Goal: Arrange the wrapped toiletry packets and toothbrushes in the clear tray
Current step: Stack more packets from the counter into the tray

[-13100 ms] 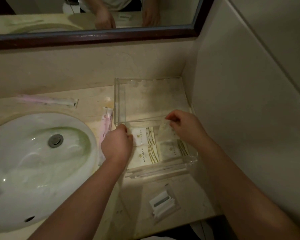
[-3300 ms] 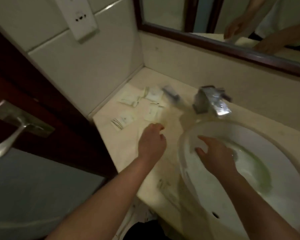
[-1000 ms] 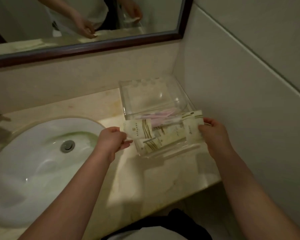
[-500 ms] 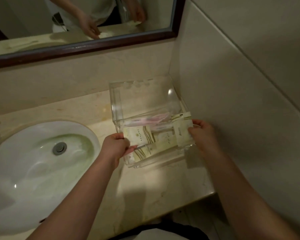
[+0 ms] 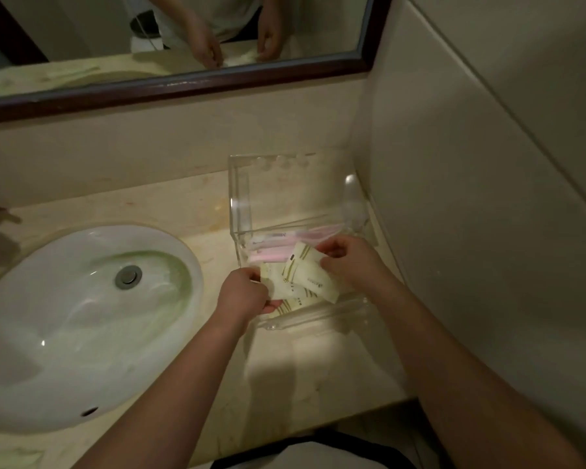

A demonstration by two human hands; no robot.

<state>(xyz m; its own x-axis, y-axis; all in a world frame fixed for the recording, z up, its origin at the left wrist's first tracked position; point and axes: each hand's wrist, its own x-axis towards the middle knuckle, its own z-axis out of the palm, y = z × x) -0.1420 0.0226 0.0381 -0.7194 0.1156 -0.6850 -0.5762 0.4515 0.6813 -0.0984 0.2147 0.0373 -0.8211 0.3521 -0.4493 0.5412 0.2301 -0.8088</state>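
Note:
A clear acrylic tray [image 5: 239, 198] stands on the counter in the corner by the right wall. Pink wrapped toothbrushes [image 5: 278, 247] lie across its middle. My left hand [image 5: 242, 294] pinches a cream toiletry packet [image 5: 278, 282] at the tray's near left. My right hand [image 5: 349, 262] grips another cream packet [image 5: 313, 275] that lies tilted over the first one. More packets [image 5: 296, 304] with gold stripes rest underneath, near the tray's front wall.
A white oval sink [image 5: 65, 326] with a metal drain [image 5: 128, 276] fills the left side. A dark-framed mirror [image 5: 190, 84] runs along the back wall. The tiled right wall [image 5: 471, 198] stands close beside the tray. The counter edge [image 5: 318, 431] lies near my body.
Both hands have moved closer together and lower into the tray. The two packets, held apart before, now overlap above the packets lying in the front of the tray.

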